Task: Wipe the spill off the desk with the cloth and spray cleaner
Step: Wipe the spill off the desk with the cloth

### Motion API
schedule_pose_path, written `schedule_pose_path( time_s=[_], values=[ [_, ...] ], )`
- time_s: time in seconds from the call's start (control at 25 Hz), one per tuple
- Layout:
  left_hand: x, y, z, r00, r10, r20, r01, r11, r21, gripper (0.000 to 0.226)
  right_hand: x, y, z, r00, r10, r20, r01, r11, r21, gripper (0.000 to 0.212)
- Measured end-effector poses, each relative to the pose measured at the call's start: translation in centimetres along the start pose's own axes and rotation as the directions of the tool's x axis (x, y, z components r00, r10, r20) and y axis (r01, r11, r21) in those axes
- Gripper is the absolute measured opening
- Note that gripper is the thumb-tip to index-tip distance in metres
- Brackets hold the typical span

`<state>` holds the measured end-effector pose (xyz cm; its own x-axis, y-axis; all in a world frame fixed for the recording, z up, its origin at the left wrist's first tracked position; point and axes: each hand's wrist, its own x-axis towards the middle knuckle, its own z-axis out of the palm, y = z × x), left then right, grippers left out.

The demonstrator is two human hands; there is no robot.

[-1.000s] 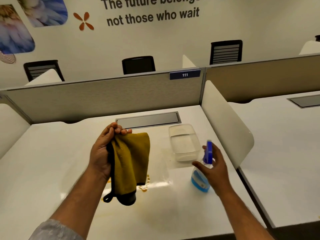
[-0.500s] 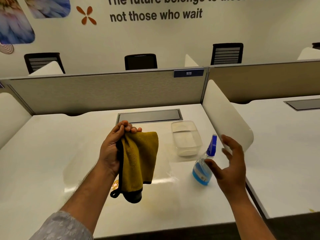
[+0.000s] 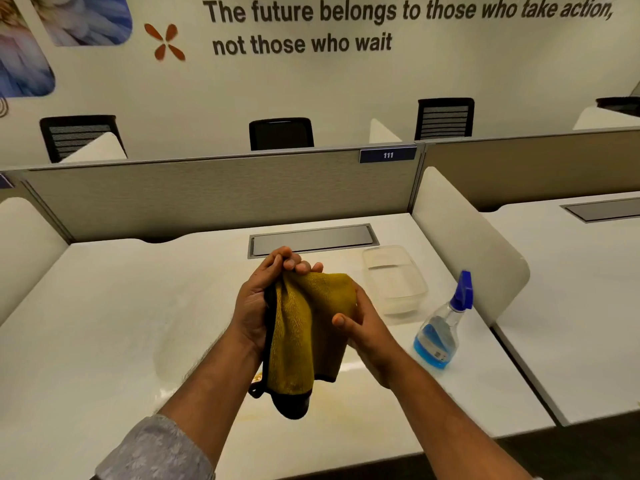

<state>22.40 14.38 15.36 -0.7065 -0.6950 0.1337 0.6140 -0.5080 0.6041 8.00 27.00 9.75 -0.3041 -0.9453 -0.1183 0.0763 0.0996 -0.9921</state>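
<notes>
Left hand (image 3: 258, 306) fingers (image 3: 277, 263) bunch the top of the yellow cloth (image 3: 304, 334); right hand (image 3: 367, 327) fingers wrap its side. Cloth hangs above the surface (image 3: 104, 323) and its yellowish spill (image 3: 256, 377). Right of the cloth stands the spray bottle (image 3: 441, 327). Behind it, a tag (image 3: 388, 155) reads "111"; wall lettering (image 3: 381, 26) says "The future belongs to those who take action, not those who wait".

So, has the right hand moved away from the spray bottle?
Yes. The right hand left the spray bottle, which stands alone on the desk, and went left to the cloth.
</notes>
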Motion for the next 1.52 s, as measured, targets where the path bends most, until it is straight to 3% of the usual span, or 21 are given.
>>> schedule_pose_path(
  time_s=[0.16, 0.28, 0.4, 0.52, 0.6, 0.76, 0.88, 0.96, 1.08, 1.16, 1.24, 1.28, 1.36, 1.44, 1.52],
  values=[
    [-0.1, 2.8, -2.9, 1.0, -0.012, -0.003, 0.012, 0.999, 0.05, 0.023, 1.6, 1.8, 2.9, 0.973, 0.124, 0.195, -0.191, 0.907, 0.376, 0.078],
    [0.3, 5.7, -7.3, 0.992, -0.058, -0.108, 0.085, 0.963, 0.258, 0.025, 2.0, 2.8, 5.4, 0.94, 0.215, 0.263, -0.317, 0.832, 0.454, 0.079],
    [0.4, 7.4, -13.1, 0.963, -0.104, -0.249, 0.227, 0.81, 0.541, 0.023, 2.4, 4.5, 8.1, 0.926, 0.299, 0.232, -0.378, 0.747, 0.547, 0.072],
    [0.3, 8.4, -19.9, 0.923, -0.054, -0.381, 0.32, 0.657, 0.683, 0.021, 1.8, 7.2, 9.6, 0.896, 0.404, 0.184, -0.424, 0.653, 0.628, 0.073],
    [0.4, 9.2, -24.2, 0.9, 0.053, -0.433, 0.348, 0.511, 0.786, 0.019, 0.8, 8.8, 10.0, 0.873, 0.458, 0.165, -0.43, 0.567, 0.702, 0.074],
    [1.7, 11.1, -32.4, 0.913, 0.182, -0.364, 0.358, 0.07, 0.931, 0.036, -0.6, 11.3, 9.8, 0.809, 0.587, 0.012, -0.322, 0.425, 0.846, 0.071],
    [3.1, 12.3, -38.6, 0.93, 0.105, -0.351, 0.367, -0.246, 0.897, 0.05, -1.1, 12.4, 9.1, 0.74, 0.644, -0.192, -0.179, 0.465, 0.867, 0.067],
    [2.9, 12.2, -42.4, 0.914, 0.033, -0.405, 0.385, -0.387, 0.838, 0.057, -0.9, 12.4, 8.4, 0.699, 0.632, -0.336, -0.059, 0.518, 0.853, 0.062],
    [1.2, 10.4, -45.6, 0.924, 0.059, -0.377, 0.354, -0.505, 0.787, 0.061, 0.5, 11.4, 6.8, 0.667, 0.527, -0.527, -0.012, 0.715, 0.699, 0.046],
    [0.7, 9.3, -46.3, 0.937, 0.102, -0.334, 0.334, -0.544, 0.77, 0.065, 2.3, 10.8, 5.5, 0.63, 0.382, -0.676, -0.13, 0.91, 0.394, 0.038],
    [0.6, 8.9, -46.6, 0.944, 0.126, -0.305, 0.321, -0.563, 0.762, 0.067, 4.3, 11.2, 4.6, 0.618, 0.203, -0.759, -0.303, 0.953, 0.008, 0.041],
    [0.7, 8.8, -46.7, 0.945, 0.132, -0.299, 0.319, -0.565, 0.761, 0.067, 5.5, 12.0, 4.4, 0.646, 0.107, -0.755, -0.354, 0.919, -0.173, 0.047],
    [0.7, 8.9, -46.8, 0.946, 0.135, -0.294, 0.317, -0.559, 0.766, 0.065, 7.9, 14.7, 4.5, 0.713, 0.005, -0.701, -0.463, 0.754, -0.466, 0.067],
    [0.6, 8.8, -46.7, 0.947, 0.143, -0.286, 0.316, -0.561, 0.765, 0.065, 10.0, 17.3, 5.5, 0.704, 0.094, -0.704, -0.63, 0.541, -0.557, 0.081],
    [0.6, 8.8, -46.8, 0.947, 0.153, -0.283, 0.319, -0.555, 0.768, 0.064, 11.2, 19.8, 7.2, 0.672, 0.161, -0.723, -0.71, 0.419, -0.567, 0.084]
  ],
)
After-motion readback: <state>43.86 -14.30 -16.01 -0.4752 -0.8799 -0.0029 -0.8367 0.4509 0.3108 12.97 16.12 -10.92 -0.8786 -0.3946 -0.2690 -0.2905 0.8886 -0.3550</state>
